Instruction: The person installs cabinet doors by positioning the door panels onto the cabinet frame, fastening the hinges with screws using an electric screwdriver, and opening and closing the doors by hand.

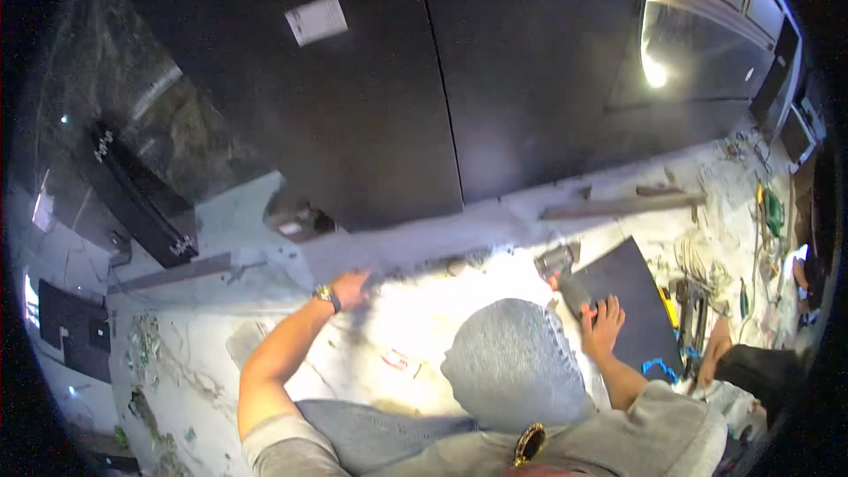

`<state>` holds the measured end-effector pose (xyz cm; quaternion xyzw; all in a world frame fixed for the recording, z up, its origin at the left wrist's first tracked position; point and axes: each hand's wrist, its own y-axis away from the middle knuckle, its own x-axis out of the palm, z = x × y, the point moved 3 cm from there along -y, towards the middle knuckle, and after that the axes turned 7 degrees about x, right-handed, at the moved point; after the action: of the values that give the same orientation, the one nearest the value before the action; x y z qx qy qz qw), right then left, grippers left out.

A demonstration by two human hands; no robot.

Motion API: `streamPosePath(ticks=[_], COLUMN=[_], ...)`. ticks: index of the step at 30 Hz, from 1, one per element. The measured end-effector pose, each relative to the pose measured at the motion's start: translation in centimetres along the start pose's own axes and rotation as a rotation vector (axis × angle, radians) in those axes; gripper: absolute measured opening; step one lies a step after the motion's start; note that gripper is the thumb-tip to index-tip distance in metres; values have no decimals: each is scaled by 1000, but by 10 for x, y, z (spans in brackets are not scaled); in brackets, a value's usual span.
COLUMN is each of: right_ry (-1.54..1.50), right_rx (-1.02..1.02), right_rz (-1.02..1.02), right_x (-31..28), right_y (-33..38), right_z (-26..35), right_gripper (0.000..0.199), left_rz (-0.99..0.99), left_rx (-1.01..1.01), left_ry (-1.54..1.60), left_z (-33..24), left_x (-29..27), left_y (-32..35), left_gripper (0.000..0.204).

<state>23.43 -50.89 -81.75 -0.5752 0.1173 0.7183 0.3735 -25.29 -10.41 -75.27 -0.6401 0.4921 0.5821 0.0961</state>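
Observation:
My left hand (355, 289), with a watch (326, 297) on its wrist, reaches to the pale floor near the foot of tall dark panels (353, 124). Glare and blur hide its fingertips, so I cannot tell whether it holds anything. My right hand (603, 329) has its fingers apart over a flat dark board (624, 287) lying on the floor. By its thumb is the end of a dark grey power tool (576, 293) with red parts; its metal-looking head (555, 261) points away from me. My bent knee (517, 358) in grey cloth rises between my arms.
A wooden strip (623, 206) lies along the panels. At the right are a yellow tool (669, 307), a blue ring-shaped thing (659, 371), a green tool (774, 212) and cords. Another person's bare foot (714, 353) is close by. A long dark piece (141, 194) leans at left.

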Motion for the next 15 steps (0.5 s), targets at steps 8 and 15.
streamPosePath(ticks=[8, 15], right_ry=[57, 75], right_rx=[-3, -5], right_rz=[12, 3], right_x=[11, 11], right_y=[-6, -3], right_z=[-3, -6], right_gripper=[49, 48], left_rz=[-203, -269], left_rx=[-52, -91], left_ry=[-37, 10], left_z=[-38, -88], left_x=[-44, -95], left_y=[-19, -43], left_gripper=[93, 94])
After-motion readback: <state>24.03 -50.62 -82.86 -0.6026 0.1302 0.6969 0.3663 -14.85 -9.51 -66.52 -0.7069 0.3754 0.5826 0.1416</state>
